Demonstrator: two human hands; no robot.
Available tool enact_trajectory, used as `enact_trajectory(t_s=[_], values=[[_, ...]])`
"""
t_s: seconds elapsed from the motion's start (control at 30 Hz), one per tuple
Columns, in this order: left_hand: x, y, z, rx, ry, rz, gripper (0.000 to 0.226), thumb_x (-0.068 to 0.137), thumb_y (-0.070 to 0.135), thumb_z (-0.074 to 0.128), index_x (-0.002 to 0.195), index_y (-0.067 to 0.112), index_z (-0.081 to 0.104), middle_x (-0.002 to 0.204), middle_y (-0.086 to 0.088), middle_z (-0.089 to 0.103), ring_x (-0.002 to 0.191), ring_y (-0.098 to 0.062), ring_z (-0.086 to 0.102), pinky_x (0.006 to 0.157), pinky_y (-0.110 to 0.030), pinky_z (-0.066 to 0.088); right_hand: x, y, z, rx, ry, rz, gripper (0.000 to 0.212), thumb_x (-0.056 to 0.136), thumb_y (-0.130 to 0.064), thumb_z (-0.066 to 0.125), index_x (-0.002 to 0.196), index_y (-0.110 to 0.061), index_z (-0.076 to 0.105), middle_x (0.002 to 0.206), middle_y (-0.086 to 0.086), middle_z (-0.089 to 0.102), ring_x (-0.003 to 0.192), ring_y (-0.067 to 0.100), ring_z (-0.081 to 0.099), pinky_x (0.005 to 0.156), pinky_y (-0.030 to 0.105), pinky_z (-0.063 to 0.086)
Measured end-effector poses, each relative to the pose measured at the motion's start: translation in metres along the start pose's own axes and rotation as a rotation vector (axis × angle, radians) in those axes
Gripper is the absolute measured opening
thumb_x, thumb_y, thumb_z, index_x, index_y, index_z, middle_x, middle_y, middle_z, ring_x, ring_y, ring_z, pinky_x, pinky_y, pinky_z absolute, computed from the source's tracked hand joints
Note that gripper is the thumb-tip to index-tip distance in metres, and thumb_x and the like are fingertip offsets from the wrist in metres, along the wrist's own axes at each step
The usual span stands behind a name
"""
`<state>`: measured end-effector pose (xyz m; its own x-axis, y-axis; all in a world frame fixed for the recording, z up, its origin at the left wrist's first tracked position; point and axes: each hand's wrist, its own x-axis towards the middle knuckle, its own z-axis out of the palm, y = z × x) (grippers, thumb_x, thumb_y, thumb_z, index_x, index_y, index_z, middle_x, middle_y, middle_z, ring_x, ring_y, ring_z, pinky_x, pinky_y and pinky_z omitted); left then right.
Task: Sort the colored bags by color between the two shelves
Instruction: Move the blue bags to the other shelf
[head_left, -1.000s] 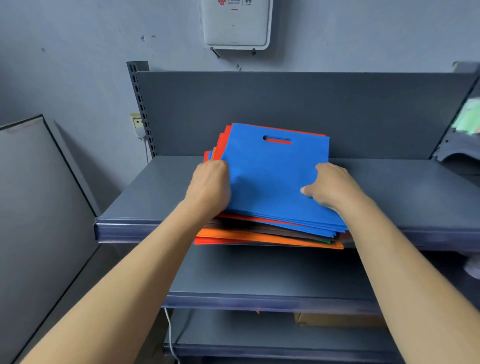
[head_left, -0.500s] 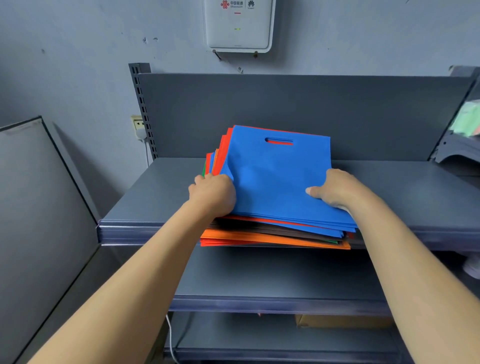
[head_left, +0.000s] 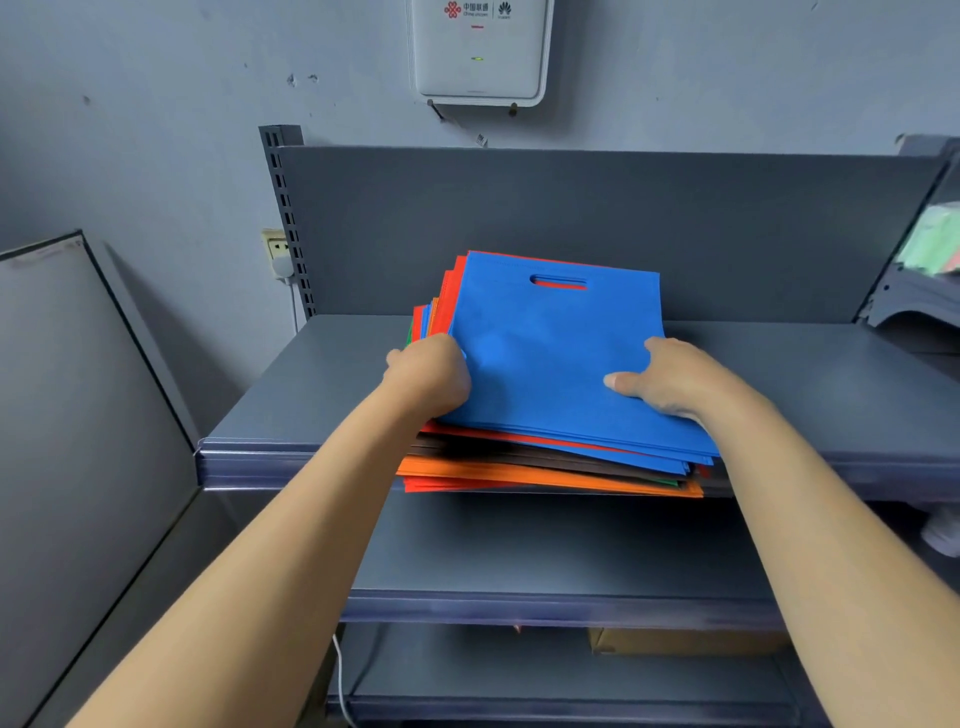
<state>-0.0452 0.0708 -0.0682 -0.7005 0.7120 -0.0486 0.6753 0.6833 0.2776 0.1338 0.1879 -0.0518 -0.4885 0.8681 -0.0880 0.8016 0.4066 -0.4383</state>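
A stack of flat fabric bags lies on the top grey shelf (head_left: 311, 395) and juts over its front edge. On top are blue bags (head_left: 550, 353) with a cut-out handle. Below them show red bags (head_left: 447, 296), dark brown ones and orange bags (head_left: 519, 470). My left hand (head_left: 428, 374) grips the left edge of the blue bags, fingers curled round it. My right hand (head_left: 670, 376) holds their right edge, thumb lying on top and fingers hidden underneath. The front of the blue layer is raised a little off the red one.
A lower grey shelf (head_left: 545, 577) sits under the top one, and a third below holds a cardboard box (head_left: 675, 642). A grey panel (head_left: 78, 415) leans at the left. A white router (head_left: 480, 49) hangs on the wall. Another rack with green items (head_left: 935, 244) stands at the right.
Both hands have slid slightly forward along the blue bags' edges, and the blue layer's front has lifted a little. The stack has stayed in place.
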Motion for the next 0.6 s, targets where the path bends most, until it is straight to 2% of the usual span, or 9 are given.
enact_trajectory(t_s=[0.07, 0.17, 0.27, 0.3, 0.33, 0.4, 0.47, 0.53, 0.6], values=[[0.007, -0.003, -0.005, -0.070, 0.007, -0.011, 0.033, 0.090, 0.010, 0.051, 0.122, 0.008, 0.057, 0.123, -0.011, 0.058, 0.110, -0.030, 0.053, 0.091, -0.034, 0.040, 0.000, 0.001, -0.001, 0.003, -0.001, -0.004, 0.061, 0.092, -0.041, 0.055, 0.136, -0.002, 0.039, 0.143, 0.013, 0.042, 0.129, 0.029, 0.043, 0.104, 0.040, 0.036], [0.005, -0.004, -0.009, -0.133, 0.006, -0.016, 0.018, 0.085, 0.012, 0.062, 0.102, 0.009, 0.059, 0.106, -0.012, 0.060, 0.089, -0.026, 0.051, 0.074, -0.030, 0.041, 0.000, 0.002, -0.001, 0.014, 0.007, -0.011, 0.061, 0.092, -0.040, 0.056, 0.136, -0.002, 0.038, 0.142, 0.013, 0.042, 0.129, 0.029, 0.043, 0.104, 0.040, 0.037], [0.008, -0.001, -0.005, -0.220, 0.037, -0.053, 0.025, 0.085, 0.006, 0.059, 0.109, 0.004, 0.059, 0.111, -0.020, 0.058, 0.095, -0.033, 0.055, 0.072, -0.036, 0.045, 0.000, 0.002, -0.001, 0.024, 0.021, -0.022, 0.060, 0.092, -0.038, 0.057, 0.136, -0.002, 0.038, 0.142, 0.013, 0.042, 0.129, 0.029, 0.044, 0.104, 0.040, 0.037], [0.006, 0.001, -0.005, -0.235, 0.066, -0.038, 0.019, 0.085, 0.002, 0.055, 0.103, 0.002, 0.060, 0.105, -0.020, 0.058, 0.090, -0.034, 0.057, 0.068, -0.034, 0.045, 0.000, 0.002, -0.001, 0.032, 0.028, -0.024, 0.060, 0.091, -0.038, 0.058, 0.136, -0.002, 0.039, 0.142, 0.013, 0.042, 0.128, 0.029, 0.044, 0.103, 0.040, 0.037], [0.002, 0.005, -0.006, -0.221, 0.102, -0.004, 0.010, 0.084, -0.003, 0.050, 0.085, 0.002, 0.058, 0.087, -0.017, 0.056, 0.076, -0.032, 0.055, 0.058, -0.029, 0.041, 0.000, 0.003, -0.001, 0.042, 0.036, -0.026, 0.061, 0.091, -0.037, 0.059, 0.136, -0.002, 0.039, 0.142, 0.013, 0.042, 0.128, 0.029, 0.044, 0.103, 0.040, 0.038], [-0.009, 0.011, -0.005, -0.139, 0.140, 0.073, 0.028, 0.079, -0.010, 0.041, 0.058, 0.008, 0.035, 0.062, -0.012, 0.040, 0.059, -0.029, 0.042, 0.045, -0.028, 0.030, 0.001, 0.006, -0.002, 0.065, 0.050, -0.025, 0.061, 0.090, -0.036, 0.061, 0.135, -0.002, 0.039, 0.142, 0.012, 0.042, 0.127, 0.029, 0.044, 0.102, 0.040, 0.039], [-0.020, 0.017, -0.002, 0.009, 0.215, 0.190, 0.026, 0.077, -0.010, 0.040, 0.061, 0.007, 0.029, 0.076, -0.022, 0.052, 0.075, -0.040, 0.051, 0.053, -0.037, 0.036, 0.002, 0.007, -0.003, 0.091, 0.053, -0.016, 0.062, 0.089, -0.035, 0.063, 0.135, -0.002, 0.039, 0.141, 0.012, 0.042, 0.126, 0.029, 0.045, 0.101, 0.039, 0.039], [-0.027, 0.022, 0.003, 0.140, 0.289, 0.284, 0.015, 0.077, -0.008, 0.040, 0.072, 0.006, 0.041, 0.096, -0.022, 0.060, 0.089, -0.041, 0.055, 0.061, -0.037, 0.035, 0.003, 0.009, -0.003, 0.114, 0.049, -0.009, 0.062, 0.089, -0.034, 0.063, 0.135, -0.001, 0.039, 0.141, 0.012, 0.042, 0.126, 0.029, 0.046, 0.101, 0.040, 0.039], [-0.028, 0.025, 0.008, 0.248, 0.324, 0.321, 0.020, 0.079, -0.006, 0.042, 0.089, 0.005, 0.055, 0.101, -0.016, 0.062, 0.092, -0.040, 0.056, 0.063, -0.035, 0.035, 0.003, 0.010, -0.003, 0.126, 0.047, -0.010, 0.063, 0.088, -0.035, 0.064, 0.135, -0.001, 0.039, 0.142, 0.012, 0.042, 0.126, 0.029, 0.046, 0.101, 0.040, 0.039]])
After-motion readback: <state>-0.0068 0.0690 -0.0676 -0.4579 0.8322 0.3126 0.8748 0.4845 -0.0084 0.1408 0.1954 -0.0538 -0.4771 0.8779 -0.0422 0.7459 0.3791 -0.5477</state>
